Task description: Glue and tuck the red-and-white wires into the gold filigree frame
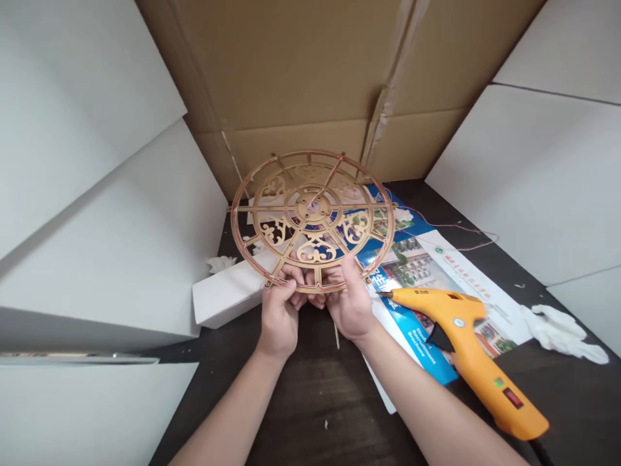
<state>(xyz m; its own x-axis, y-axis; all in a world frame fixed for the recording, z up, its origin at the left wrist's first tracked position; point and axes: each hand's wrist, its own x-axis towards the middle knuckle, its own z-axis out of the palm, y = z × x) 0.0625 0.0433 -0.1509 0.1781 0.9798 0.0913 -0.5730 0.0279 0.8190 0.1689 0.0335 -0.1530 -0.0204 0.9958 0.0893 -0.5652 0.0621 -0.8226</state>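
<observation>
A round gold openwork frame (316, 254) with scroll ornaments and spokes is held up, tilted, in front of me. My left hand (280, 314) grips its near rim, thumb on the rim and fingers underneath. Just to the right, my right hand (352, 304) holds the same rim, its thumb pointing up and its fingers curled below. The fingertips of both hands come close together under the frame. A thin pinkish wire (478, 231) trails from the frame's right side. Below my right hand a thin pale stick (337, 336) shows; what it is attached to is hidden.
An orange glue gun (466, 336) lies on printed brochures (412, 265) at the right, nozzle towards my right hand. Crumpled white tissue (565, 333) is further right. A white box (228, 294) sits left. Cardboard (301, 71) and white panels (97, 194) surround the dark table (320, 401).
</observation>
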